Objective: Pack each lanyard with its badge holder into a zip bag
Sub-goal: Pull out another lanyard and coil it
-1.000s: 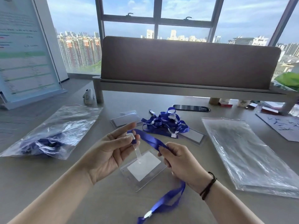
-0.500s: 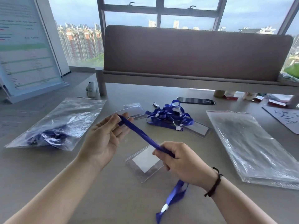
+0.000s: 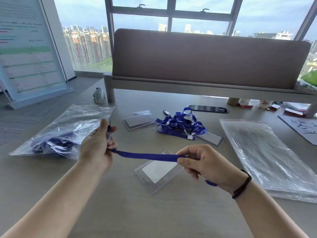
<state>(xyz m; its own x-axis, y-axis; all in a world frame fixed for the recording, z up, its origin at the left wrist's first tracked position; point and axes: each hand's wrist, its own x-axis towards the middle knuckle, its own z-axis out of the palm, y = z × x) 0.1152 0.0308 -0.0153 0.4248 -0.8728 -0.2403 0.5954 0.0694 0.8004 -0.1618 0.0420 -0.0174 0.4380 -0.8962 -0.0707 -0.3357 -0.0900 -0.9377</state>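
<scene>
Hands are drawing a blue lanyard (image 3: 145, 155) taut above the desk (image 3: 120, 212), where a moment ago the strap was slanting up from the lower right toward the left palm. The left hand (image 3: 97, 148) is now turned edge-on, its fingers curling round a gathered end of the ribbon, while the right hand (image 3: 205, 162) is pinching the other end between thumb and forefinger, a short tail showing below the wrist. The clear badge holder (image 3: 159, 170) that was dangling from the left fingers a second ago is now lying flat on the desk directly beneath the stretched strap; whether it is still clipped on cannot be told.

Judging from this, the person is straightening the lanyard before folding or coiling it small enough for a bag, so the packing of this set is only starting. Left of the badge holder, a filled zip bag (image 3: 63, 133) is holding packed blue straps. Beyond the badge holder, a tangle of loose lanyards (image 3: 180, 126) is waiting among more spare holders (image 3: 139, 121). To the right of the badge holder, a stack of empty zip bags (image 3: 267, 155) is lying within easy reach.
</scene>
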